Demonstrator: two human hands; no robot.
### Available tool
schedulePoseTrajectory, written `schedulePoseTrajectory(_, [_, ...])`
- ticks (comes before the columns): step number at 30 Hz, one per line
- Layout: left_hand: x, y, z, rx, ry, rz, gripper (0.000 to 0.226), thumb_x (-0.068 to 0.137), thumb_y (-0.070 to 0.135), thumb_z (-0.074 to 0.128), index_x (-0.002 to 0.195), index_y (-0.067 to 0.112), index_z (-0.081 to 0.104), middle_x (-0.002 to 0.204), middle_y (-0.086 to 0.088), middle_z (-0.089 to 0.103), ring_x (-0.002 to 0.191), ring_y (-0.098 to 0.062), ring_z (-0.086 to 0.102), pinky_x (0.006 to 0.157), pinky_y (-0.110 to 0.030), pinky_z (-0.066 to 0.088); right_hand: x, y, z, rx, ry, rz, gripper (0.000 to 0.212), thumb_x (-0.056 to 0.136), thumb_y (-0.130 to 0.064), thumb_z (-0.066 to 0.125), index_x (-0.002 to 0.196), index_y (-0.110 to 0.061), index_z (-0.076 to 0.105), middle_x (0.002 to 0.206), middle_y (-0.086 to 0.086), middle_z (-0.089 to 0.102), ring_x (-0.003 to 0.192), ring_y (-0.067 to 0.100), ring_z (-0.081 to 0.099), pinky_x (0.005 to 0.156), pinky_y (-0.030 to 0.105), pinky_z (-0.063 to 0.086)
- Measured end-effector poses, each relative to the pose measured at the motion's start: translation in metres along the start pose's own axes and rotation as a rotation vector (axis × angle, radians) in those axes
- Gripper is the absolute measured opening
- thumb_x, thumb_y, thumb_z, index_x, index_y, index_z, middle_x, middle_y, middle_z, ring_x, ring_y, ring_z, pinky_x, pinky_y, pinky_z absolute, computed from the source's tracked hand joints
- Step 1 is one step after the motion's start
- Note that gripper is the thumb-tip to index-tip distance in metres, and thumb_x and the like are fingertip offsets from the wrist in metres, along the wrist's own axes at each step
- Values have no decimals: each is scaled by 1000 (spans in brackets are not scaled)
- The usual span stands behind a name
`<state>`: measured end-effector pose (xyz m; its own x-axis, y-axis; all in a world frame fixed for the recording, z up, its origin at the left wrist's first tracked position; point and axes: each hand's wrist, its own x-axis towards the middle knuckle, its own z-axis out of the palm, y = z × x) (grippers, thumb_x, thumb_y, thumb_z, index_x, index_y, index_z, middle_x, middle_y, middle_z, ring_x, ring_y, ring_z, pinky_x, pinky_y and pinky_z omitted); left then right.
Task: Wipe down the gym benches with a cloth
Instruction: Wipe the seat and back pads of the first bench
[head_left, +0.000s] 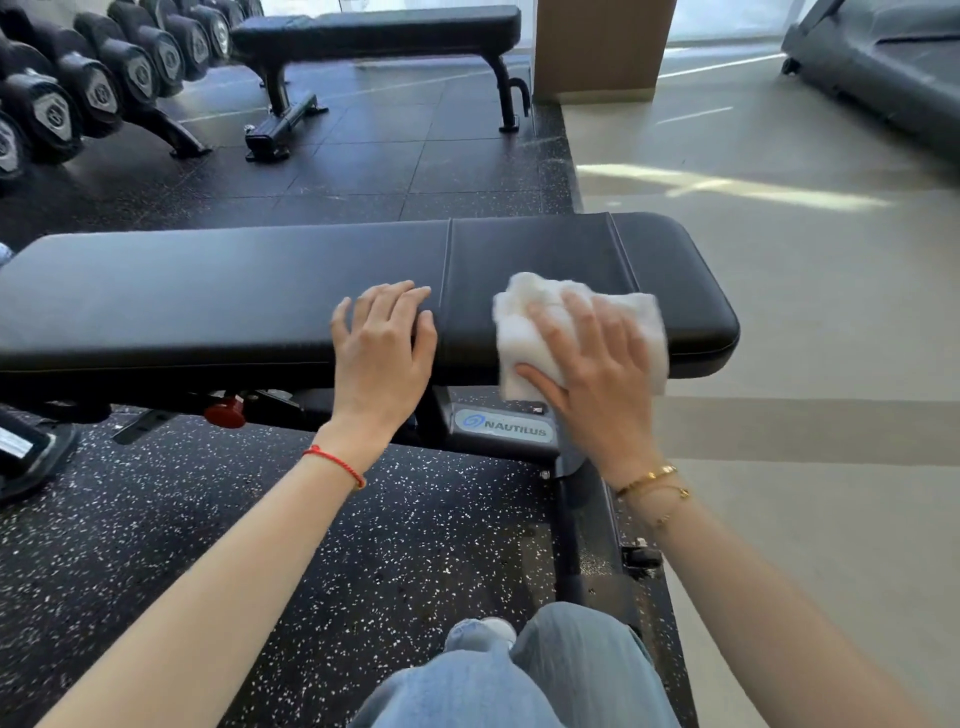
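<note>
Gym floor of black speckled rubber (260, 545) meets pale flooring (805, 415) on the right. Black padded counter (234, 291) runs left to right across the view, "NAUTILUS" label (503, 426) on its frame below. Right hand (592, 374) lies flat on white cloth (535, 338), fingers spread and straight, pressing it on the near edge of the pad close to the right end; the cloth hangs partly over the front edge. Left hand (382, 353) rests on the pad just left of the cloth, fingers relaxed, gripping nothing, beside a pad seam. Red string (335, 462) on left wrist, gold bracelets (649, 480) on right. Red knob (226, 411) under the pad. Second bench (384, 28) stands well behind, dumbbell rack (104, 78) at upper left, treadmill (883, 67) at upper right. Jeans-clad knee (519, 675) at bottom.
</note>
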<state>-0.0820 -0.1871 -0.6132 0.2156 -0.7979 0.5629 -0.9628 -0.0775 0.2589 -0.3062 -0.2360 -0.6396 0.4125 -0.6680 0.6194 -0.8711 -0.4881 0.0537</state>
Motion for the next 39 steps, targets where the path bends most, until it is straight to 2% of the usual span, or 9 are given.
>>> schedulePoseTrajectory(3, [6, 26, 7, -30, -33, 71, 43, 99, 34, 36, 128, 16, 63, 133, -2, 62, 129, -22, 52, 112, -49, 33, -15, 27, -9, 13, 12, 206, 57, 103, -59, 29, 148, -25, 39, 151, 10, 39, 138, 34, 37, 118, 47, 22])
schedulePoseTrajectory(11, [27, 75, 28, -26, -109, 216, 48, 98, 38, 35, 129, 15, 63, 132, -3, 63, 129, -21, 52, 113, -47, 33, -5, 66, -7, 231, 47, 547, 53, 100, -50, 37, 141, -18, 44, 152, 11, 36, 137, 33, 32, 116, 44, 20])
schedulePoseTrajectory(15, [34, 91, 36, -23, -160, 244, 52, 98, 41, 33, 131, 14, 61, 133, -4, 62, 131, -22, 51, 115, -46, 31, 15, 97, -10, 543, -25, 672, 57, 91, -56, 43, 138, -25, 50, 142, 7, 46, 127, 27, 44, 111, 39, 30])
schedulePoseTrajectory(18, [36, 101, 41, -13, -199, 254, 55, 97, 44, 30, 133, 14, 60, 135, -5, 61, 132, -22, 51, 117, -46, 29, 18, 106, -18, 759, -34, 783, 51, 93, -48, 58, 139, -30, 49, 137, 3, 50, 122, 19, 47, 108, 39, 37])
schedulePoseTrajectory(23, [35, 109, 48, -8, -212, 242, 54, 97, 43, 31, 132, 13, 59, 135, -7, 60, 129, -25, 51, 116, -45, 31, -21, 83, -29, 946, 90, 880, 66, 93, -41, 64, 149, -29, 33, 146, 1, 42, 131, 13, 40, 101, 16, 29])
schedulePoseTrajectory(27, [33, 110, 49, 23, -215, 238, 52, 97, 40, 30, 132, 12, 56, 134, -9, 57, 129, -28, 49, 112, -47, 35, -3, 106, -26, 1026, -44, 950, 62, 91, -49, 63, 145, -34, 37, 137, -4, 52, 120, 15, 51, 98, 27, 40])
schedulePoseTrajectory(32, [31, 114, 53, 48, -196, 246, 49, 96, 35, 32, 131, 10, 56, 132, -12, 58, 126, -31, 51, 110, -50, 37, 36, 143, -8, 1121, -228, 917, 57, 90, -39, 67, 142, -30, 44, 122, -3, 56, 108, 13, 55, 78, 6, 43])
schedulePoseTrajectory(36, [31, 113, 55, 58, -180, 257, 47, 97, 32, 34, 131, 9, 56, 130, -13, 59, 125, -33, 52, 108, -52, 38, 75, 162, 7, 1035, -382, 770, 67, 92, -40, 65, 150, -26, 33, 132, 3, 52, 121, 20, 51, 98, 22, 38])
schedulePoseTrajectory(39, [30, 113, 56, 57, -166, 260, 47, 96, 32, 34, 130, 8, 57, 129, -13, 59, 124, -33, 53, 108, -52, 39, 97, 167, 15, 931, -468, 635, 63, 97, -38, 58, 150, -22, 29, 128, 6, 49, 127, 24, 46, 93, 22, 30])
